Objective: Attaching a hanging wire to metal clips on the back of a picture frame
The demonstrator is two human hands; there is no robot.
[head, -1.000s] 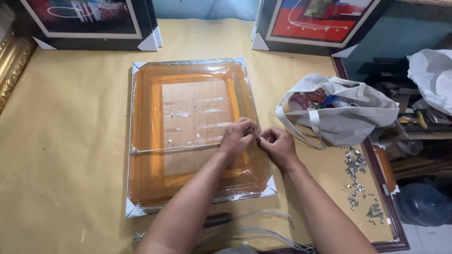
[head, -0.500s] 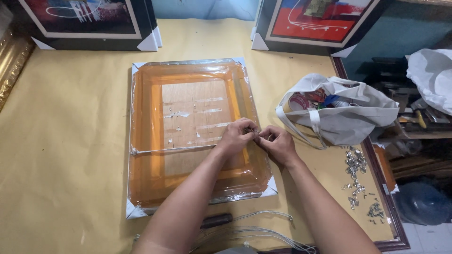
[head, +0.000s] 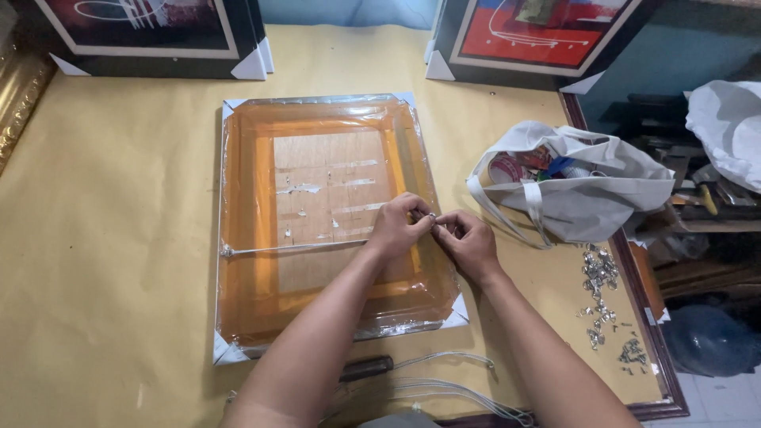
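Orange wrapped frame (head: 317, 230) lies face down on the tabletop (head: 103, 238); left hand (head: 399, 228) and right hand (head: 468, 242) pinch the hanging cord (head: 293, 248) at its right edge. Best kept taut while fastening.

Left hand (head: 399, 226) and right hand (head: 469, 242) pinch wire (head: 293, 248) end at right edge of plastic-wrapped orange frame (head: 246, 238), face down on desk (head: 111, 238); white bag (head: 587, 194) beside.

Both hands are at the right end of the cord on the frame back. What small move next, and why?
Probably pull the cord taut and finish tying it at the right edge. Its left end already sits fixed on the frame, while left hand and right hand pinch the loose end together.
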